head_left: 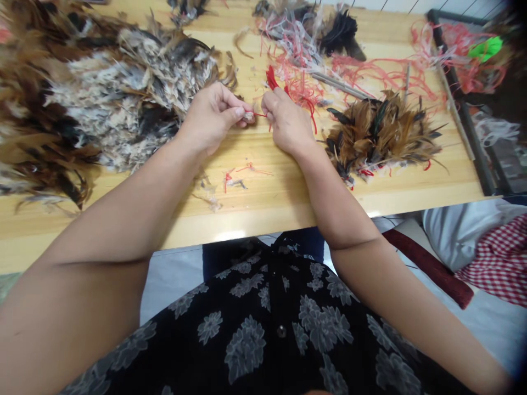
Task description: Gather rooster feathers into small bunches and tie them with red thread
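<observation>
ok so i'm standing here watching this person in a black flowered shirt [247, 351] at a wooden tabletop [255, 211]. both hands are up close together, a small gap between them. left hand [220, 118] is pinching a small pale tuft [248, 117] between thumb and finger, can't tell exactly what it's made of. right hand [288, 120] has its fingers curled in, pinching a red thread [259, 114] that runs across the gap to the tuft. more red strands [272, 78] poke up just past the right knuckles.

clock directions from the hands, 12 being away from the person: big pile [119, 99] of brown, black and whitish feathers at 9, right beside the left hand. smaller brown bunch [382, 129] at 3, red bits along its near edge. pink string [298, 90] in a messy tangle at 1, with black feathers [340, 34] farther out that way and thin sticks [341, 85] lying around 2. one loose curved feather [242, 45] at 12, little red scraps [234, 180] near 6. way out at 3 there's a dark frame [457, 101], and a checked cloth [502, 263] off the tabletop at 4.
</observation>
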Demonstrator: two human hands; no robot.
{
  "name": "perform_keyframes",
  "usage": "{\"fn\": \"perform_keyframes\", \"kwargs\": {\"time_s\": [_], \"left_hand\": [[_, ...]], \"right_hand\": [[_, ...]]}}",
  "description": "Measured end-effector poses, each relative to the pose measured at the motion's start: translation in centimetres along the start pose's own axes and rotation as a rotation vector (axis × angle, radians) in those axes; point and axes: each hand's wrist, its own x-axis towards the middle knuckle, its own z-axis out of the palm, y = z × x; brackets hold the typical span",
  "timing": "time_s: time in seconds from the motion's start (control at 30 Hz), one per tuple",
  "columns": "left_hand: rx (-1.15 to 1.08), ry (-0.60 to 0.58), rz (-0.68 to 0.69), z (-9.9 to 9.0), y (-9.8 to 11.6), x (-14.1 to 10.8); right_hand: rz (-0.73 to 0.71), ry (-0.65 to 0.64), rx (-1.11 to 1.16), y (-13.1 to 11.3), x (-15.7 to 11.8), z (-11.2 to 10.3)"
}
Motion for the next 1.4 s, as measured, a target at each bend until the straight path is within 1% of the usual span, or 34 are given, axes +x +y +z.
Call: {"fn": "perform_keyframes", "kwargs": {"time_s": [0.2, 0.3, 0.37, 0.43, 0.5, 0.63, 0.73, 0.83, 0.93, 1.1, 1.23, 1.33, 1.4], "left_hand": [[0.015, 0.008, 0.026, -0.3, -0.7, 0.7], [0.038, -0.010, 0.015, -0.5, -0.3, 0.5], [0.047, -0.017, 0.015, -0.5, 0.4, 0.2], [0.065, -0.012, 0.020, -0.3, 1.3, -0.2], [0.109, -0.016, 0.008, 0.0, 2.4, -0.7], [0.218, -0.066, -0.044, 0.6, 4.6, -1.6], [0.256, -0.080, -0.061, 0.9, 5.3, -1.9], [0.247, -0.064, -0.067, 1.1, 5.3, -1.8], [0.223, -0.043, -0.069, 0.8, 4.8, -1.5], [0.305, -0.139, -0.063, 0.2, 4.2, -1.2], [0.318, -0.079, -0.072, 0.5, 4.3, -1.2], [0.342, -0.086, -0.070, 0.4, 4.4, -1.2], [0.357, -0.071, -0.073, 0.0, 4.3, -1.1]], "right_hand": [[-0.055, 0.037, 0.105, 0.9, 0.1, 0.0], [-0.067, 0.055, 0.176, 1.1, 0.2, 0.0], [-0.061, 0.047, 0.179, 1.1, 0.3, 0.0], [-0.051, 0.031, 0.133, 0.9, 0.3, 0.2], [-0.060, 0.014, 0.042, 0.6, 0.3, 0.2], [-0.111, -0.022, -0.166, -0.2, 0.0, 0.2], [-0.112, -0.030, -0.251, -0.5, -0.2, 0.1], [-0.085, -0.015, -0.302, -0.6, -0.2, 0.1], [-0.061, -0.010, -0.357, -0.5, 0.0, 0.0], [-0.026, -0.015, -0.438, 0.2, 0.5, 0.3], [-0.020, -0.058, -0.479, -0.1, 0.2, 0.4], [-0.002, -0.076, -0.479, -0.7, -0.1, 0.1], [0.034, -0.074, -0.450, -1.2, -0.3, -0.2]]}}
